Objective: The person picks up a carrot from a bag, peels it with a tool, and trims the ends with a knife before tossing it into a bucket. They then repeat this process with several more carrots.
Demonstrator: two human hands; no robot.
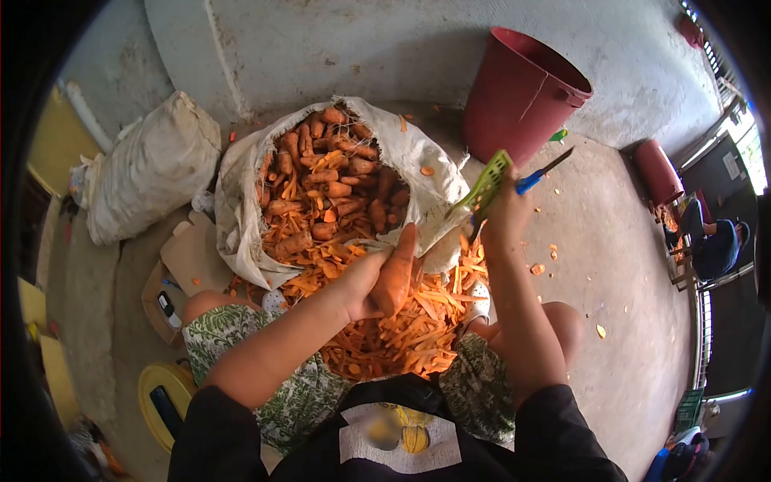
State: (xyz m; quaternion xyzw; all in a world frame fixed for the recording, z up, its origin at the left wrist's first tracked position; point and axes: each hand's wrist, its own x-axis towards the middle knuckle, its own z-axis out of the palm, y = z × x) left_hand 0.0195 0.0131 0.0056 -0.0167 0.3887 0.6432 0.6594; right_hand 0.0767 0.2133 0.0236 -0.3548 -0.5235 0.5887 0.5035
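Carrot (395, 277) work fills the middle of the head view: the left hand (361, 283) is closed around a thick, partly bared carrot, its tip pointing up and away from the body, held above a heap of orange peelings (401, 337) that lies between the person's knees. The right hand (504, 213) is raised beside it and a little apart, clenched on a green peeler (484, 186); a blue-handled knife (544, 171) appears to be pinched in the same fist, its blade pointing out to the right. Just beyond the hands an open white sack (426, 157) brims with unpeeled carrots, a maroon bucket (522, 92) stands behind it against the wall, a second, tied sack (152, 165) slumps well off to the left, and another person (715, 245) sits far off at the right edge. As a judgement, the stroke would go best drawn along the carrot's length and away from the holding fingers, with the left hand turning the root a little between passes so that no strip of skin is missed. Holding the carrot low over the heap would let the shavings drop where the rest lie. The knife carried alongside the peeler looks like the main hazard, since its point swings with every stroke.
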